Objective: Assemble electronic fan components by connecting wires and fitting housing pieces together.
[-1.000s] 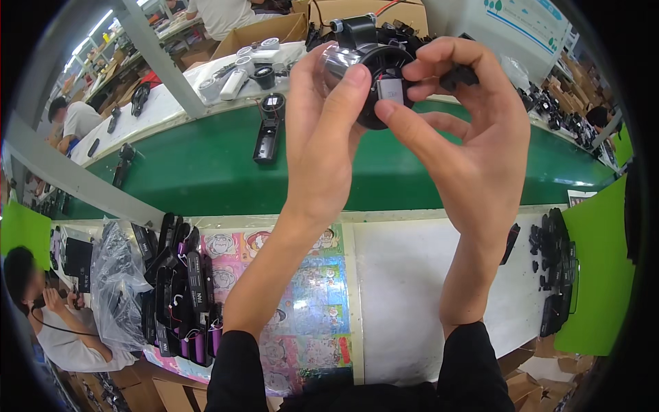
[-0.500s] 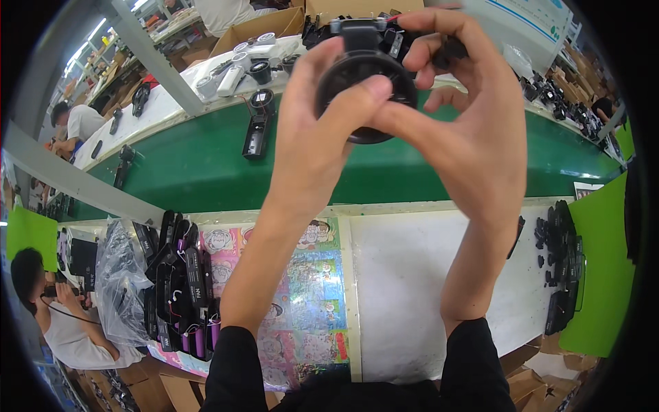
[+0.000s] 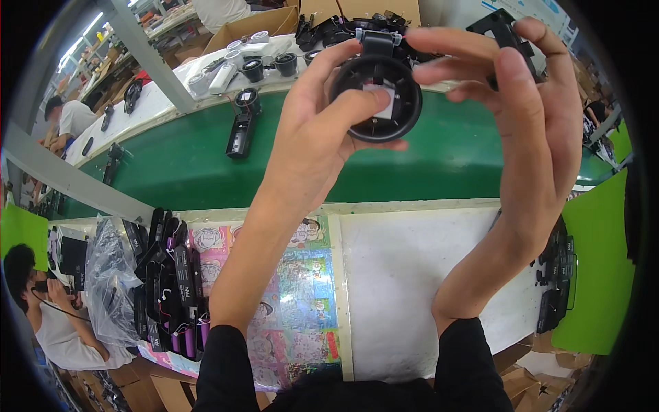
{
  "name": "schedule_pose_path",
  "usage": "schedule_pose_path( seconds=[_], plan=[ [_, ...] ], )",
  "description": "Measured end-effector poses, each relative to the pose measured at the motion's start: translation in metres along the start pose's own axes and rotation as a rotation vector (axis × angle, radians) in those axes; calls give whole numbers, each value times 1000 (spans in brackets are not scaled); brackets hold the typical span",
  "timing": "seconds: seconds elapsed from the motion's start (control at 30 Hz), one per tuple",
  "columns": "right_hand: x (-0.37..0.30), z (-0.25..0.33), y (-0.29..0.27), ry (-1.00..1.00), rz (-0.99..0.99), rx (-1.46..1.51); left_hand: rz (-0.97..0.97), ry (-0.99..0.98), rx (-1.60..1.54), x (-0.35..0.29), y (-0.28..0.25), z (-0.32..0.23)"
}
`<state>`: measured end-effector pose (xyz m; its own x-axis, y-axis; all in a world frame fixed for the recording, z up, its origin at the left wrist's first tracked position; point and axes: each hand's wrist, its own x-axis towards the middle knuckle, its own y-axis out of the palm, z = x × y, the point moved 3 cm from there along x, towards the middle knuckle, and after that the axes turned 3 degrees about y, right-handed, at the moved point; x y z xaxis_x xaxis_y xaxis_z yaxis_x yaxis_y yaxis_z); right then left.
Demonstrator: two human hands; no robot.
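My left hand (image 3: 309,130) is closed on a round black fan housing (image 3: 411,113), raised above the green belt. Its thumb reaches into the housing's open front, over a pale square patch at the centre, while the other fingers wrap behind. A short black hinge piece (image 3: 377,45) with silvery pin ends tops the housing. To the right, my right hand (image 3: 542,117) is raised with its fingers curled around a black plastic part (image 3: 495,27) that has rectangular openings. The hand partly hides this part, and its fingertips are near the housing's right side but apart from it.
A green belt (image 3: 288,178) crosses ahead, bearing a black handheld fan body (image 3: 240,134). Black casings with purple cells (image 3: 182,275) are piled at left beside a plastic bag (image 3: 113,288). Black casings (image 3: 559,275) stand at right by a green panel (image 3: 597,275). Other people sit at left.
My right hand has moved away to the right from the fan housing, bringing the black part into clearer view. My left hand still holds the housing, whose open front now shows more.
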<state>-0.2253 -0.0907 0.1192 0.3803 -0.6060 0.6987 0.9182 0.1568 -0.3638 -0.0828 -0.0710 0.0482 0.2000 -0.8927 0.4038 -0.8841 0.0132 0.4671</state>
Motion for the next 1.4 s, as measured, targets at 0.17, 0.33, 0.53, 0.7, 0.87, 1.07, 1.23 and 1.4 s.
schedule_pose_path(
  seconds=[0.17, 0.33, 0.53, 0.7, 0.87, 1.07, 1.23, 1.4],
  plan=[
    [-2, -8, -1, 51, 287, 193, 37, 62, 125, -4, 4, -5],
    [0, -30, 8, 30, 387, 358, 49, 6, 9, -4, 0, -4],
    [5, -35, 19, -17, 183, 293, 35, -10, -49, -3, -1, -2],
    [8, -36, 15, -97, 133, 212, 35, 3, -66, -3, -2, -5],
    [5, -36, 12, 42, -79, 326, 57, 30, -41, -2, -3, -7],
    [6, -40, 13, 101, -14, 336, 7, 41, 4, -5, 0, -9],
    [7, -37, 22, -56, -36, 199, 12, 78, 44, -4, 3, -12],
    [7, -38, 26, 6, -31, 191, 23, 54, 111, -5, 0, -10]
  ],
)
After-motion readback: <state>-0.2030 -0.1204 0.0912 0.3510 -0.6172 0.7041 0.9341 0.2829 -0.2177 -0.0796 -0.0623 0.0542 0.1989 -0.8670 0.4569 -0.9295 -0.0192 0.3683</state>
